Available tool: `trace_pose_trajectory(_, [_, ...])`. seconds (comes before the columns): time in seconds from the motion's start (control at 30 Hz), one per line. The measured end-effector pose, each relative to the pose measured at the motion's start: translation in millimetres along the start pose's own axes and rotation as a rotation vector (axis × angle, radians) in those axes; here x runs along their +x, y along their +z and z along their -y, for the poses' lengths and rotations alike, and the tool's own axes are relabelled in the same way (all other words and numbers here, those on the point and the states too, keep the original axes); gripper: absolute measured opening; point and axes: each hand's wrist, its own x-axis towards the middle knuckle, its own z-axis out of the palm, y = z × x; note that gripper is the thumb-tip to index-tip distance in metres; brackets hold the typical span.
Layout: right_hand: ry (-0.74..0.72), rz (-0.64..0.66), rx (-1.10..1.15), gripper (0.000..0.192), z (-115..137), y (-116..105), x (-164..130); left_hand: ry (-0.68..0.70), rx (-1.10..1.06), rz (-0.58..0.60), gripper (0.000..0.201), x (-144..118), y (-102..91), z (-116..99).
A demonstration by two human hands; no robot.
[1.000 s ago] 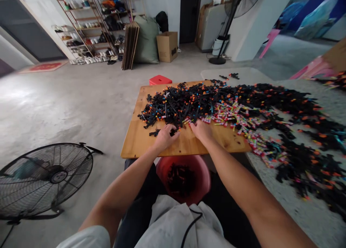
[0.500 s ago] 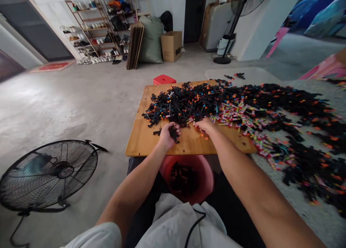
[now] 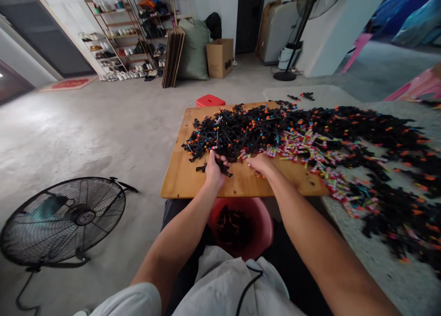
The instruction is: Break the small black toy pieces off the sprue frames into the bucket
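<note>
Both hands work at the near edge of the heap on the wooden board (image 3: 179, 183): my left hand (image 3: 214, 171) is closed around a small bunch of black plastic pieces (image 3: 223, 168), lifted just clear of the heap of black and coloured parts (image 3: 241, 132), while my right hand (image 3: 262, 164) lies flat, fingers curled over loose bits, probably raking them in. Directly below the board's near edge, the red bucket (image 3: 265, 224) sits between my knees, handy for drops.

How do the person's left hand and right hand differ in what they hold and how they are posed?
The left hand is curled around a bunch of black plastic pieces, while the right hand lies flatter, fingers down, and any grip is hidden. The left hand is beside the black pile; the right hand is near the colourful pieces. Both are over the wooden board.
</note>
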Motion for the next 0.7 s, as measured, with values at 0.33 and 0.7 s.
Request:
trace_pose_trajectory(0.33, [-0.129,0.015,0.729,0.029,-24,49,-106,0.031,-0.082,-0.02,0.035,-14,16.6,4])
trace_pose_trajectory(0.7, [-0.052,-0.048,0.851,0.034,-24,57,-115,0.036,0.051,0.0,0.04,-19,18.1,7])
